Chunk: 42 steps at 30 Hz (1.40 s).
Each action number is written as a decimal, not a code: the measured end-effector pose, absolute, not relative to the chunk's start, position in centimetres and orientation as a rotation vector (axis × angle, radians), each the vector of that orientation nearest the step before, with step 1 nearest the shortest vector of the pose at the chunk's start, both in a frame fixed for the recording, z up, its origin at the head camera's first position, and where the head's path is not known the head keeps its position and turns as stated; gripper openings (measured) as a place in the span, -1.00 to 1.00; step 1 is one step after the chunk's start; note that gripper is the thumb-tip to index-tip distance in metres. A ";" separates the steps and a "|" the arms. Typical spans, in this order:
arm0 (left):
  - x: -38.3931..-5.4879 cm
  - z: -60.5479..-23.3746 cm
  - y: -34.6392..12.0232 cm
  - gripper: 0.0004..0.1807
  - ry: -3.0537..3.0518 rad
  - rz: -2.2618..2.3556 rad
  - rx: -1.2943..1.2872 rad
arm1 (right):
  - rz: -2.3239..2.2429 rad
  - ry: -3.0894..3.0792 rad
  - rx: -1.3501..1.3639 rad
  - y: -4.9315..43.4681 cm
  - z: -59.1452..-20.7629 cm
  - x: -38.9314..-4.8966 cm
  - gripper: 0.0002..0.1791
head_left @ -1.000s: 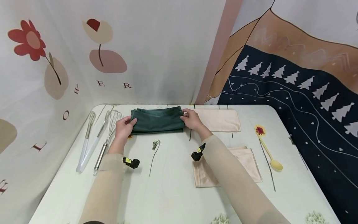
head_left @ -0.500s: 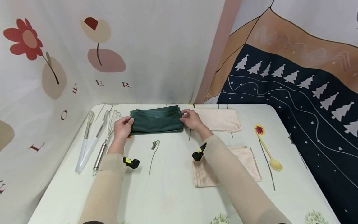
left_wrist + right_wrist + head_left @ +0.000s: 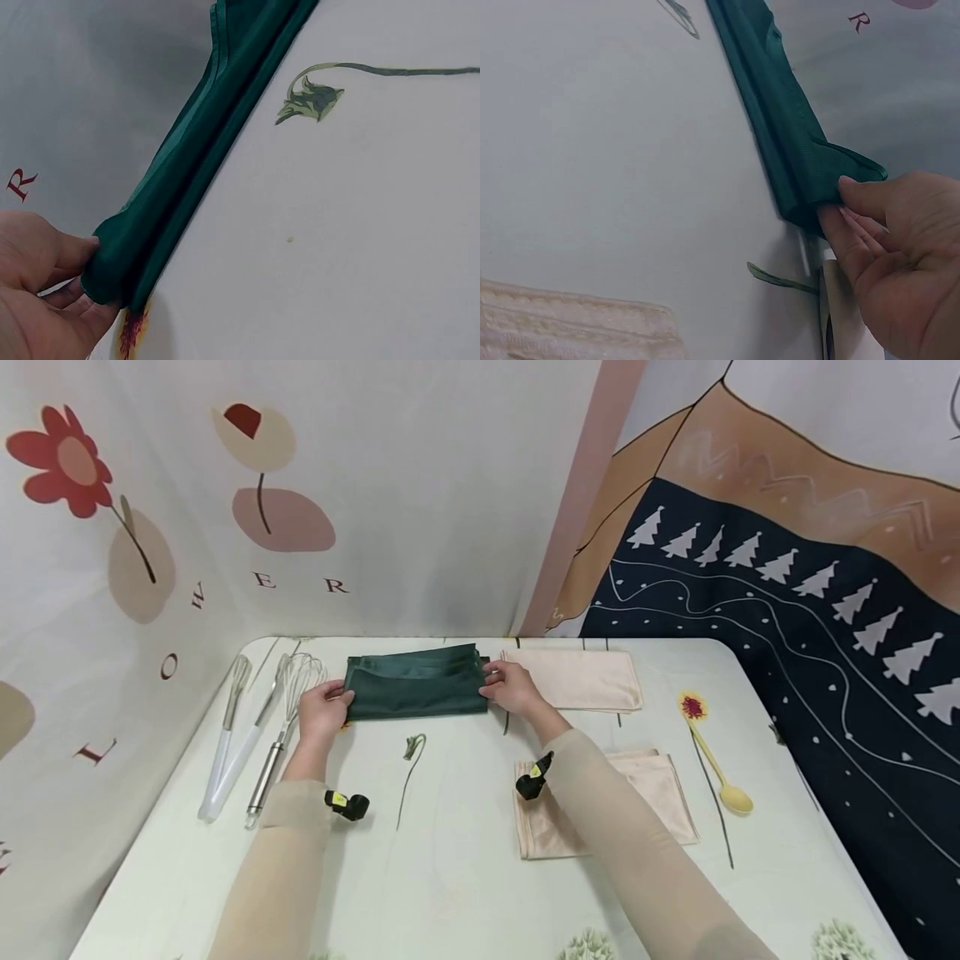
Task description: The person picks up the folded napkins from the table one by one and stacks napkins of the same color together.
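A folded dark green cloth (image 3: 416,683) lies along the far side of the table, with a silky sheen and layered folds. My left hand (image 3: 322,718) pinches its left end; in the left wrist view the thumb of that hand (image 3: 45,277) is against the cloth's upper side, the fingers at its lower edge. At the right end, my right hand (image 3: 513,687) pinches the cloth. The right wrist view has the thumb of the hand (image 3: 907,255) on top and fingers underneath. A folded pale pink cloth (image 3: 592,681) lies right beside, partly behind the right hand.
Left of my left hand lie a whisk (image 3: 270,768) and tongs (image 3: 222,760). Another folded pink cloth (image 3: 652,785) sits under my right forearm, partly hidden. A yellow spoon (image 3: 733,797) lies farther right. Printed fabric walls (image 3: 420,527) rise behind the table's far edge.
Both hands stay at the green cloth's ends. The right thumb has moved slightly lower on its end, and the cloth's front layers look flatter. The head view has shifted slightly.
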<state>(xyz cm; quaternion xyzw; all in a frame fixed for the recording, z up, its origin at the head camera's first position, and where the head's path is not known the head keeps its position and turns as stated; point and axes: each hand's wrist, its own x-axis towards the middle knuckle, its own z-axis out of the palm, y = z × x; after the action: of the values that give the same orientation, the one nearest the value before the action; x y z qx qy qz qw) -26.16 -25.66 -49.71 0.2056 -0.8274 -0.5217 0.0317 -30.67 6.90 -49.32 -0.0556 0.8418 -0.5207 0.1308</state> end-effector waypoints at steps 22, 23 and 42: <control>-23.3 -47.7 -24.3 -0.45 -2.639 -1.695 0.310 | -1.653 2.483 -0.131 10.7 -48.7 -28.0 -0.47; -23.1 -47.7 -24.0 -0.44 -2.656 -1.709 0.265 | -1.655 2.482 -0.137 11.0 -48.6 -27.8 -0.48; -18.9 -49.0 -19.4 -0.51 -2.673 -1.736 -0.045 | -1.603 2.544 -0.214 16.2 -49.1 -22.1 -0.47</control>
<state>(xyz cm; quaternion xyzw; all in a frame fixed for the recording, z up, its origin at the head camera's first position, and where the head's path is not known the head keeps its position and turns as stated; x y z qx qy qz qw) -18.93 -19.39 -49.04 -0.0141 -0.8383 -0.5445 -0.0233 -22.05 16.16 -49.05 -0.0708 0.8422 -0.5307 0.0632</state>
